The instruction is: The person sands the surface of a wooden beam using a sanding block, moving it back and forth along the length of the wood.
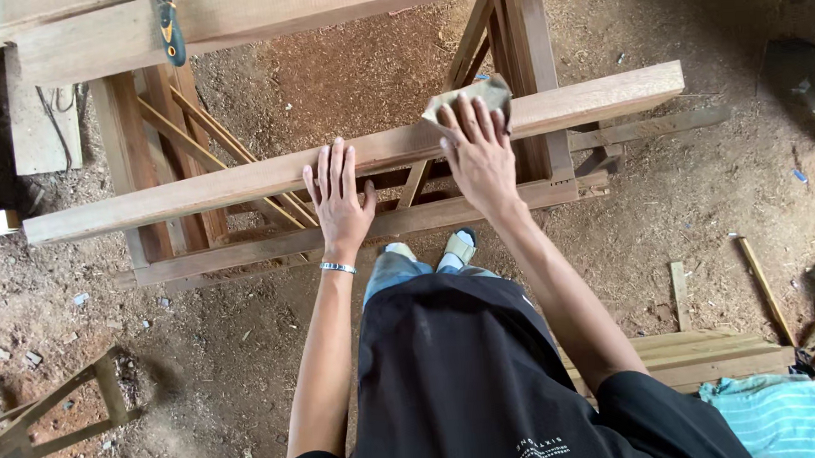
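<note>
Pressing flat, fingers spread, the left hand (337, 197) steadies a long pale wooden plank (240, 181) lying across a brown wooden frame (530, 95). At 2 o'clock of it, the right hand (479, 153) lies open-palmed on a grey-green sandpaper sheet (475, 96) atop the plank. Striped turquoise cloth (768, 415) lies at 4 o'clock.

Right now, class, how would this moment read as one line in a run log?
left hand: flat on plank | right hand: pressing sandpaper on plank | plank: lying across wooden frame
</note>
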